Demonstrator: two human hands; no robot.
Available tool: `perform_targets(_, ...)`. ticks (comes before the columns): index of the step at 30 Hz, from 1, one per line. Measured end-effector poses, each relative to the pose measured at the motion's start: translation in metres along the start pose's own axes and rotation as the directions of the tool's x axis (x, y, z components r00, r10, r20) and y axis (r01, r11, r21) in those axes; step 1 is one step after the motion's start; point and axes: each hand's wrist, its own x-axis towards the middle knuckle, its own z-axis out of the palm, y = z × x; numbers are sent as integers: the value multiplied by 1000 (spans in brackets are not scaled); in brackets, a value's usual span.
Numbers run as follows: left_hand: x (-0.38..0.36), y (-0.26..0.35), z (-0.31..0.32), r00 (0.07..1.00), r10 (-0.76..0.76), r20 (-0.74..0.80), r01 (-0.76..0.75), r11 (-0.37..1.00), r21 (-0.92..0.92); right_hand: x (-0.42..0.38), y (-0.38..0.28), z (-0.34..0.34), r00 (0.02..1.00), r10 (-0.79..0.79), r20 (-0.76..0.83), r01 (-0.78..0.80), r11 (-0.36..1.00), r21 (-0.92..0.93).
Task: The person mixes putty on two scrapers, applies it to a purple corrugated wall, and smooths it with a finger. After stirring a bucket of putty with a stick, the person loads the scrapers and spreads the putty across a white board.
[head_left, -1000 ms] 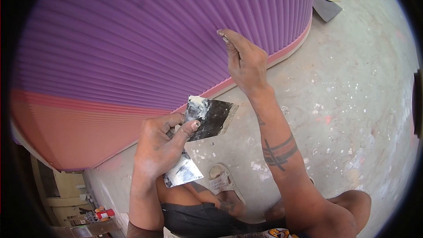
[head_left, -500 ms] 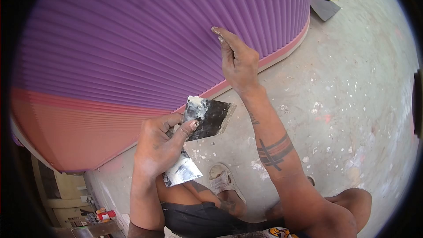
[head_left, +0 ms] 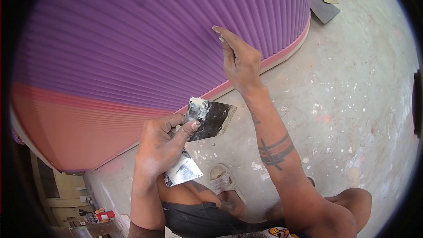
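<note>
In my left hand (head_left: pixel 161 143) I grip a flat dark putty scraper (head_left: pixel 211 121) with white paste smeared near one corner and a crusted edge. My thumb presses on its face. A shiny metal blade (head_left: pixel 184 170), also paste-marked, sticks out below the same hand. My right hand (head_left: pixel 241 61) is raised against the purple ribbed panel (head_left: pixel 154 31), fingers stretched forward and thumb beneath them. White paste coats its fingertips, which appear to touch the ribs. Nothing shows between its finger and thumb; the other fingers are hidden.
A pink border strip (head_left: pixel 288 53) runs along the panel's lower edge, and a salmon ribbed section (head_left: pixel 83 136) adjoins at left. Grey scraps (head_left: pixel 325 11) lie on the paint-spotted floor (head_left: pixel 343 105). Assorted items, one a red object (head_left: pixel 105 215), stand at lower left. My sandalled foot (head_left: pixel 224 185) is below.
The view has shifted very slightly. Both hands keep nearly the same pose, the left still holding the scraper and the right still at the purple ribs.
</note>
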Motion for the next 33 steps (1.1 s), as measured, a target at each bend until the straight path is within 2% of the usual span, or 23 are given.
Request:
perform_targets(7, 1, -1, 1, 1000, -3, -5, 3, 1000, -7, -5, 3, 1, 998, 63, 0, -63, 998, 30)
perform_targets(10, 2, -2, 0, 1000, 12, 4, -12, 1000, -5, -7, 9, 0, 998, 44, -36, -44, 999, -10)
perform_targets(13, 1, 0, -1, 1000, -5, 30, 5, 1000, 7, -2, 7, -4, 998, 38, -49, -37, 999, 28)
perform_targets(15, 0, -1, 0, 1000, -14, 22, 15, 1000, -18, 3, 2, -5, 997, -14, -71, 16, 1000, 20)
perform_targets(19, 1, -2, 0, 1000, 13, 9, -13, 1000, 10, 1, 4, 1, 999, -11, -51, 13, 1000, 27)
perform_targets(22, 0, -3, 0, 1000, 5, 19, -5, 1000, 13, 0, 0, 4, 998, 12, -58, -12, 1000, 16)
perform_targets(24, -1, -7, 2, 999, 36, -5, -36, 999, -39, -2, -2, 6, 994, 76, -79, -68, 993, 92)
perform_targets(27, 1, -6, 1, 1000, 16, 13, -16, 1000, -4, -4, 1, 6, 992, 109, -69, -104, 992, 76)
perform_targets(33, 2, -2, -2, 998, -19, 53, 18, 999, 32, -4, 7, -3, 998, -6, -60, 8, 1000, 24)
